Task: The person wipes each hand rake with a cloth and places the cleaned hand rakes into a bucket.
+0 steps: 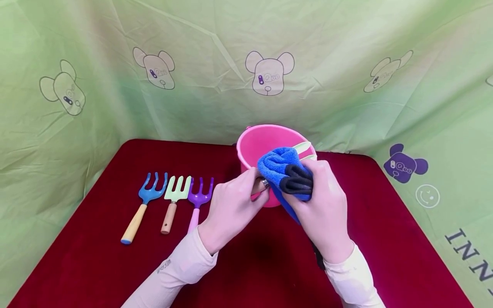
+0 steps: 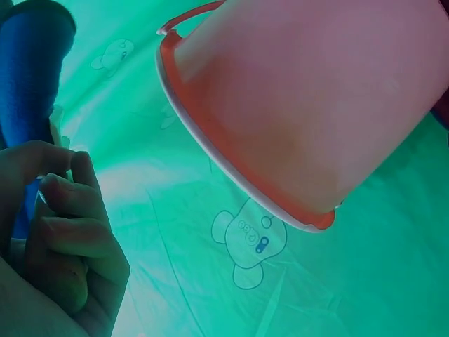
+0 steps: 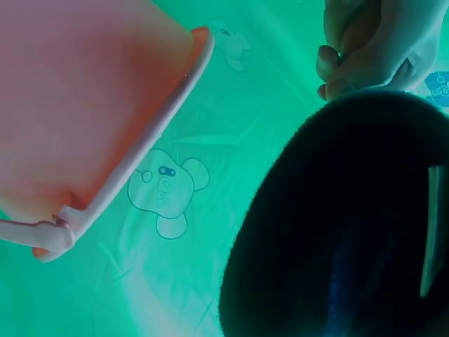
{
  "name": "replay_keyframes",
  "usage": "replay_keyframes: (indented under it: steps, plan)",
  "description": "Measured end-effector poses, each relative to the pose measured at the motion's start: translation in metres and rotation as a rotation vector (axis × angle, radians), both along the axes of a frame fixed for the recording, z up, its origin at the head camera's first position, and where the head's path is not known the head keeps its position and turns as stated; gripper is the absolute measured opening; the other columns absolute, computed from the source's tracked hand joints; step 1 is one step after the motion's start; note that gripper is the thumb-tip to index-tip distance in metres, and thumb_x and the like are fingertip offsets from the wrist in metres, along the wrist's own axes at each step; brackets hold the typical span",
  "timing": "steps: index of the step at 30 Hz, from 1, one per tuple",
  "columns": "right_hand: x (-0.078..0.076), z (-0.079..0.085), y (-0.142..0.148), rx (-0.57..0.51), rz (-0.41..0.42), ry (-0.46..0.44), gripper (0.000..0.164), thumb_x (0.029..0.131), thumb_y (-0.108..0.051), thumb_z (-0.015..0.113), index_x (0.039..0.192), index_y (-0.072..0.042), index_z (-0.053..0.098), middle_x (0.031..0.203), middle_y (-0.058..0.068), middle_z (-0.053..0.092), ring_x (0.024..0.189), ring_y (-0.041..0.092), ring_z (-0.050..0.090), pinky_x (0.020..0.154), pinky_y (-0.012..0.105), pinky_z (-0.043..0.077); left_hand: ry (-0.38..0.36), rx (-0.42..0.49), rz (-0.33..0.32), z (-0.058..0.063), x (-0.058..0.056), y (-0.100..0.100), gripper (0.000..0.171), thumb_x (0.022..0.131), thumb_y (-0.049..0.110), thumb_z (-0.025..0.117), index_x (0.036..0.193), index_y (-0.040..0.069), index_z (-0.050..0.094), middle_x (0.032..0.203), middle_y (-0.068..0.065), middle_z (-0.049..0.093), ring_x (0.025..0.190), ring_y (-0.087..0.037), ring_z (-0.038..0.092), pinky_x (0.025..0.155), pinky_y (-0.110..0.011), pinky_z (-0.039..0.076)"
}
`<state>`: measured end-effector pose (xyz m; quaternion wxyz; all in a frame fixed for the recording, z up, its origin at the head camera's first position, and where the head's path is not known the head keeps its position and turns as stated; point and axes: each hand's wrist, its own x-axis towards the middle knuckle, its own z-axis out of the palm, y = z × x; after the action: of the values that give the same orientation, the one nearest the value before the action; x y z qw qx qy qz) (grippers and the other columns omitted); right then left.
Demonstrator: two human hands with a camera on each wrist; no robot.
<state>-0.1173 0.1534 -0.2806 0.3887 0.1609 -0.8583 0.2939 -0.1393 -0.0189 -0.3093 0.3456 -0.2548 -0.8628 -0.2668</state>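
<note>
Over the front of the pink bucket (image 1: 255, 143), both hands work on a garden fork (image 1: 302, 147) with pale green prongs. My left hand (image 1: 233, 207) grips its handle, mostly hidden by the fingers; a metal collar (image 1: 265, 182) shows beside the thumb. A blue cloth (image 1: 279, 162) with black edging is wrapped round the fork's head, and two prong tips stick out past it. My right hand (image 1: 322, 209) grips the cloth around the head. In the right wrist view the dark cloth (image 3: 316, 210) fills the lower right.
Left on the red-covered table (image 1: 96, 265) lie a blue fork (image 1: 151, 188), a light green fork (image 1: 177, 188) and a purple fork (image 1: 200, 196), side by side. The left forearm overlaps the purple one's handle. Green printed fabric (image 1: 208, 98) hangs around the table.
</note>
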Motion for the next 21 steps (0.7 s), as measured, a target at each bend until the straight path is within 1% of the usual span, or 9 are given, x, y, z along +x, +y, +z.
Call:
replay_keyframes:
  steps: [4, 7, 12, 21]
  plan:
    - [-0.0031, -0.0019, -0.0007, 0.016, -0.011, 0.007, 0.046, 0.072, -0.014, 0.079, 0.110, 0.001, 0.056, 0.097, 0.019, 0.064, 0.084, 0.031, 0.062, 0.070, 0.054, 0.054, 0.004, 0.006, 0.001, -0.0004, -0.0006, 0.0001, 0.016, 0.080, 0.017, 0.067, 0.076, 0.014, 0.052, 0.056, 0.006, 0.048, 0.043, -0.007, 0.040, 0.037, -0.023, 0.033]
    - [-0.0041, -0.0034, -0.0004, 0.030, -0.031, 0.007, 0.047, 0.072, -0.017, 0.080, 0.109, 0.000, 0.056, 0.097, 0.019, 0.064, 0.083, 0.030, 0.062, 0.069, 0.053, 0.054, 0.011, 0.009, 0.001, -0.0013, -0.0008, 0.0002, 0.018, 0.080, 0.017, 0.068, 0.075, 0.014, 0.051, 0.055, 0.006, 0.047, 0.043, -0.007, 0.039, 0.037, -0.023, 0.033]
    - [-0.0039, -0.0043, 0.0000, 0.041, -0.062, -0.003, 0.048, 0.074, -0.023, 0.079, 0.110, -0.001, 0.056, 0.098, 0.020, 0.064, 0.086, 0.030, 0.062, 0.072, 0.052, 0.056, 0.023, 0.017, -0.006, -0.0009, 0.0002, 0.0004, 0.019, 0.079, 0.016, 0.069, 0.074, 0.013, 0.051, 0.054, 0.006, 0.047, 0.042, -0.007, 0.039, 0.037, -0.024, 0.033]
    - [-0.0043, -0.0057, 0.0007, 0.045, -0.079, 0.016, 0.050, 0.072, -0.026, 0.080, 0.109, -0.001, 0.057, 0.098, 0.020, 0.065, 0.087, 0.030, 0.063, 0.073, 0.052, 0.057, 0.028, 0.015, -0.009, -0.0016, 0.0007, 0.0008, 0.018, 0.080, 0.018, 0.068, 0.075, 0.013, 0.052, 0.053, 0.005, 0.049, 0.042, -0.007, 0.042, 0.036, -0.025, 0.036]
